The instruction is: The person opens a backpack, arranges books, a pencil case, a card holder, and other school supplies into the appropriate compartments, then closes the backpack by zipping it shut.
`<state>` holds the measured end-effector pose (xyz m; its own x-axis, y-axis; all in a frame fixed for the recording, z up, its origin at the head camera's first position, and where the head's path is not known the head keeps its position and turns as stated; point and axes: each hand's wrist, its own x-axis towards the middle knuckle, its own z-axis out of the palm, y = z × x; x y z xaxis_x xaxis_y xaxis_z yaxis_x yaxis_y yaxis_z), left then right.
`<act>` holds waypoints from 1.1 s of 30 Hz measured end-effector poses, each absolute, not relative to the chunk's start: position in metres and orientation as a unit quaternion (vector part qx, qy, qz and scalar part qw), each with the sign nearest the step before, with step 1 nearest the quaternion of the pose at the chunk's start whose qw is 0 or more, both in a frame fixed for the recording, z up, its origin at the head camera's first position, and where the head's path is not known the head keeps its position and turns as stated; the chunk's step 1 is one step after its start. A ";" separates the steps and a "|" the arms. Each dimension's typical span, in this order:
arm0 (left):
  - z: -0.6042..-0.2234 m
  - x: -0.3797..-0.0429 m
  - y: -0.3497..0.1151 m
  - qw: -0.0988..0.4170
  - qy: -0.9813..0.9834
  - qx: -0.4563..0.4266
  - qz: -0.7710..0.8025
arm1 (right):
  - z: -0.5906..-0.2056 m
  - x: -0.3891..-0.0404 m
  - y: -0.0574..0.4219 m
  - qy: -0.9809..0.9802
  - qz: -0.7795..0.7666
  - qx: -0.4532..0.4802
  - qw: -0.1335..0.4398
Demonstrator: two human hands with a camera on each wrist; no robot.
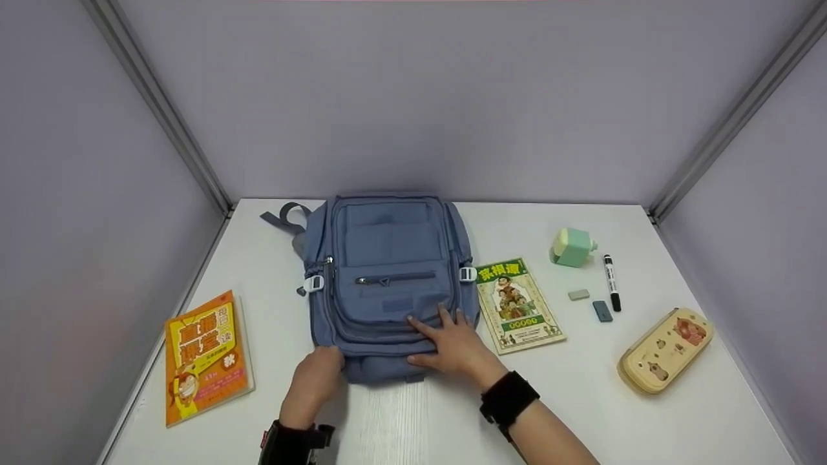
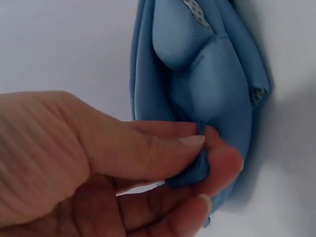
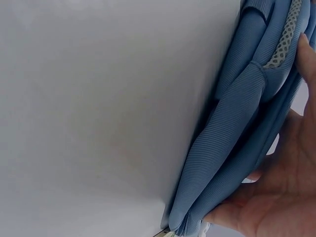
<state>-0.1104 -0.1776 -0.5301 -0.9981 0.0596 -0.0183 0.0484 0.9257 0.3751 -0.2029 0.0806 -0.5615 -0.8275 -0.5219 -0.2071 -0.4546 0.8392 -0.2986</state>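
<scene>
A blue backpack (image 1: 394,258) lies on the table with its front pocket up and its bottom toward me. At its lower left corner, my left hand (image 1: 316,381) pinches a small fold of blue fabric (image 2: 190,173) between thumb and fingers, as the left wrist view shows. My right hand (image 1: 455,345) rests with spread fingers on the backpack's lower right part. From the right wrist view, fingertips (image 3: 224,215) press against the bag's front near its edge. A zipper pull (image 1: 362,281) sits on the front pocket.
An orange book (image 1: 205,358) lies to the left. Right of the bag are a green-bordered book (image 1: 520,307), a green and yellow bottle-shaped thing (image 1: 572,247), a marker (image 1: 611,283), a grey block (image 1: 579,294), a dark blue block (image 1: 602,311) and a yellow case (image 1: 667,351). Walls (image 1: 413,97) enclose the table.
</scene>
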 end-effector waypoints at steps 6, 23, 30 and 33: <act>-0.524 -0.111 -0.166 0.021 0.980 0.057 0.188 | -0.560 -0.202 0.080 0.950 -0.110 -0.258 0.138; -0.512 -0.114 -0.139 0.060 0.950 0.151 0.268 | -0.562 -0.201 0.081 0.953 -0.099 -0.255 0.130; -0.518 -0.120 -0.113 0.086 0.953 0.159 0.244 | -0.565 -0.203 0.081 0.952 -0.104 -0.263 0.117; -0.519 -0.120 -0.107 0.078 0.961 0.152 0.217 | -0.568 -0.203 0.082 0.952 -0.112 -0.265 0.108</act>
